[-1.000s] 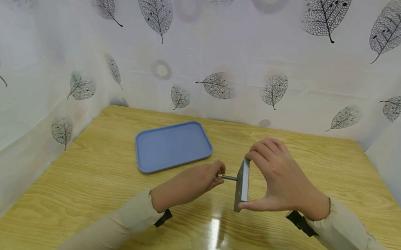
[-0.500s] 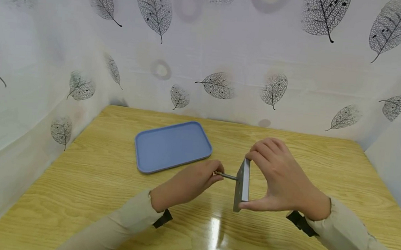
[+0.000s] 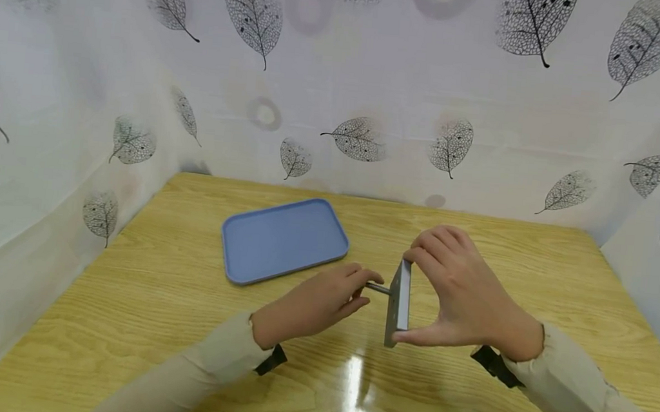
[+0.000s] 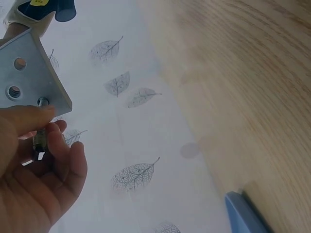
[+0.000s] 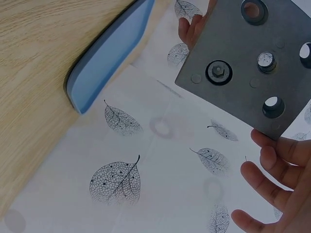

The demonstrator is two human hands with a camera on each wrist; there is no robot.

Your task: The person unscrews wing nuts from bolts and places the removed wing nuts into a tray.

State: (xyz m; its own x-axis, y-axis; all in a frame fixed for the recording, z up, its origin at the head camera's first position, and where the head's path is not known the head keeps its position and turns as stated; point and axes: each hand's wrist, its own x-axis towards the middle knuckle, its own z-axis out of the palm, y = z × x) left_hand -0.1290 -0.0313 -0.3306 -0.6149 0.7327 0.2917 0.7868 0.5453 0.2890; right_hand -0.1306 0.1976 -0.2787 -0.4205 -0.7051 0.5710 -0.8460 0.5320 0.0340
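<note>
My right hand [image 3: 455, 293] holds a grey metal plate [image 5: 238, 53] upright by its opposite edges, thumb below and fingers on top. Several round holes pierce the plate; a bolt head [image 5: 218, 72] sits in one of them. From the plate's left face the bolt's shank [image 3: 378, 288] sticks out level toward my left hand [image 3: 322, 302]. In the left wrist view, the thumb crosses the bolt close to the plate, and the fingers curl around behind it. A brass-coloured piece [image 4: 40, 140] shows near the bolt's free end, partly hidden by the fingers.
A blue tray [image 3: 285, 241] lies on the wood-grain table [image 3: 180, 336], beyond and to the left of my left hand. Behind the table and along its sides hangs a white curtain [image 3: 374, 93] printed with leaves.
My left hand's fingers have shifted along the bolt toward the plate, the forefinger straightening over it and the thumb parting below. My right hand and the plate stay nearly still.
</note>
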